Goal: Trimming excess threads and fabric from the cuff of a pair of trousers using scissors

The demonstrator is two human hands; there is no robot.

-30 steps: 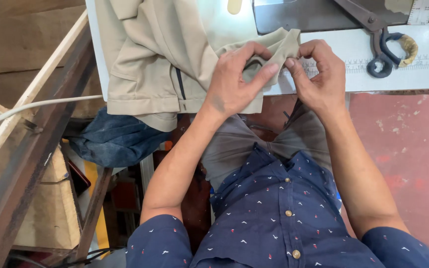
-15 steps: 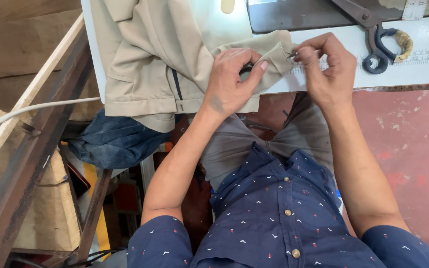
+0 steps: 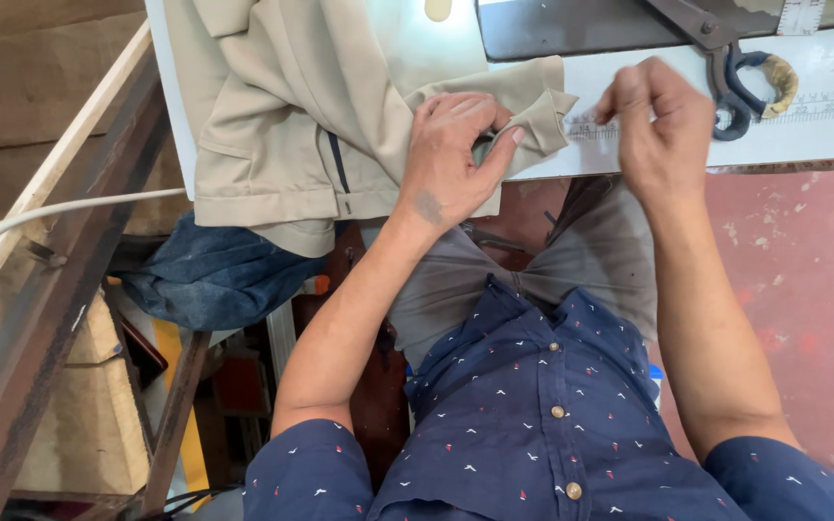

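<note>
My left hand (image 3: 451, 159) lies flat on the folded end of a beige garment (image 3: 282, 116), pressing it onto the white table (image 3: 822, 135) with the thumb at the cloth's corner. My right hand (image 3: 663, 125) hovers just right of that corner, clear of the cloth. Its fingers are curled and pinched together, and I see nothing in them. It is over a measuring scale (image 3: 822, 101) along the table's edge. Large black scissors (image 3: 731, 72) with a wrapped handle lie just beyond the right hand.
A dark metal plate (image 3: 571, 29) sits at the back of the table. A blue denim bundle (image 3: 214, 275) hangs under the table's left side. Wooden and metal beams (image 3: 50, 193) and a white cable (image 3: 69, 207) run along the left. Red floor (image 3: 803, 270) lies to the right.
My right hand let go of the cloth's corner and drew away to the right. My left hand went from pinching the corner to pressing it flat on the table.
</note>
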